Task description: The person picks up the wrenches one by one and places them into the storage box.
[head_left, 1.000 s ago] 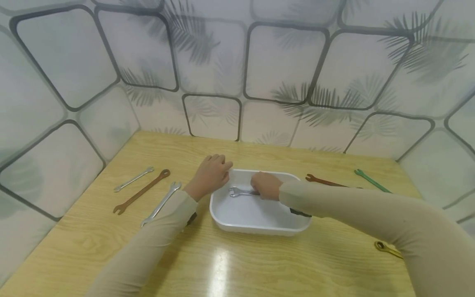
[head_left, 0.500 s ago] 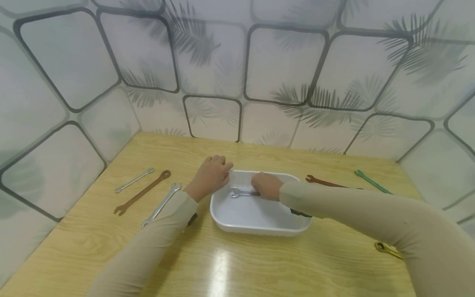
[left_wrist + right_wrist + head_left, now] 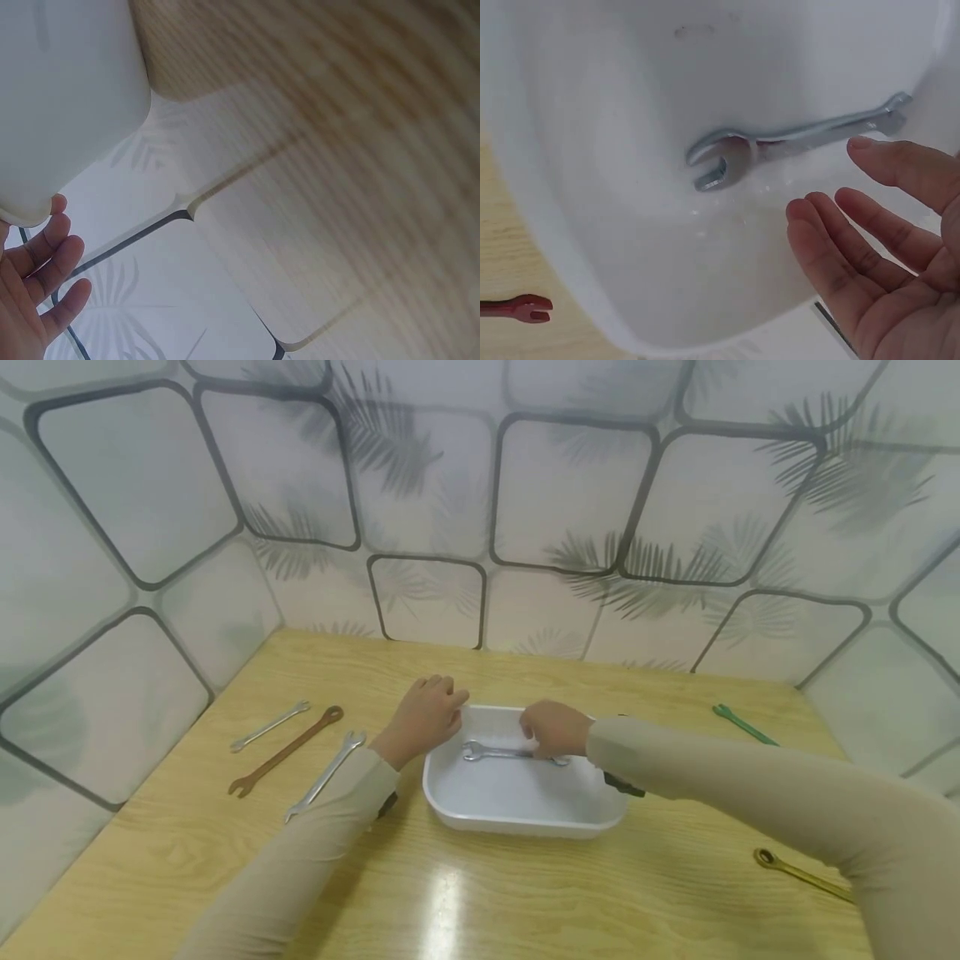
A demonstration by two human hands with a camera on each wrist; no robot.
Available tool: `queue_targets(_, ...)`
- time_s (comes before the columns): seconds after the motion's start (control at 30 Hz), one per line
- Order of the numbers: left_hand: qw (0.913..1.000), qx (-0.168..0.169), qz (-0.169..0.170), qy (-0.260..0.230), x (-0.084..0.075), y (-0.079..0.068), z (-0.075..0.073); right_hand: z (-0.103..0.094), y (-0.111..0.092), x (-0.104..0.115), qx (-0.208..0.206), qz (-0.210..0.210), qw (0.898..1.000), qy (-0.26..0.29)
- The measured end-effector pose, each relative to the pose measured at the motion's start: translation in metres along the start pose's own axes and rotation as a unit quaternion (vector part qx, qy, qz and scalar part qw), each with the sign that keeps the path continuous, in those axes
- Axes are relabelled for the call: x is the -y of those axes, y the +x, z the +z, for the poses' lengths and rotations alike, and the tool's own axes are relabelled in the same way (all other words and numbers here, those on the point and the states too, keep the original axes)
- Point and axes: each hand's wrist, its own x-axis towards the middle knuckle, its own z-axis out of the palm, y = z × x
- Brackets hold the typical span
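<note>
A silver open-end wrench (image 3: pixel 498 752) lies across the floor of the white plastic tray (image 3: pixel 525 828). My right hand (image 3: pixel 557 727) is over the tray; the right wrist view shows its fingers and thumb apart, with nothing between them, beside the wrench (image 3: pixel 810 140). At the far left corner, my left hand (image 3: pixel 423 714) holds the tray's rim. Seen from the left wrist, the fingers of that hand (image 3: pixel 41 289) are at the rim of the tray (image 3: pixel 67 97), and the thumb is mostly hidden.
Left of the tray lie a small silver wrench (image 3: pixel 270 727), a brown wrench (image 3: pixel 287 752) and a larger silver wrench (image 3: pixel 326 775). To the right are a green wrench (image 3: pixel 745 724) and a gold wrench (image 3: pixel 802 874). My right sleeve mostly hides a red wrench (image 3: pixel 525 308).
My right hand has let go of the silver wrench and shifted right, uncovering its right end. My left hand has stayed at the tray's corner.
</note>
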Motion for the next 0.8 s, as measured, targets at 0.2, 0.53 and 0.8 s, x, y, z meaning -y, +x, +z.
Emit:
queue_targets(0.2, 1.0, -0.007, 0.003, 0.003, 0.0, -0.001, 0.0, -0.019, -0.019, -0.003, -0.005, -0.034, 0.999, 0.012)
queue_targets(0.53, 0.9998, -0.013, -0.002, 0.017, 0.001, -0.001, 0.004, -0.04, -0.054, -0.011, -0.058, -0.073, 0.995, 0.021)
queue_targets(0.8, 0.9993, -0.01, -0.012, 0.034, 0.0, -0.001, 0.003, -0.051, -0.083, -0.028, -0.134, -0.083, 0.987, 0.025)
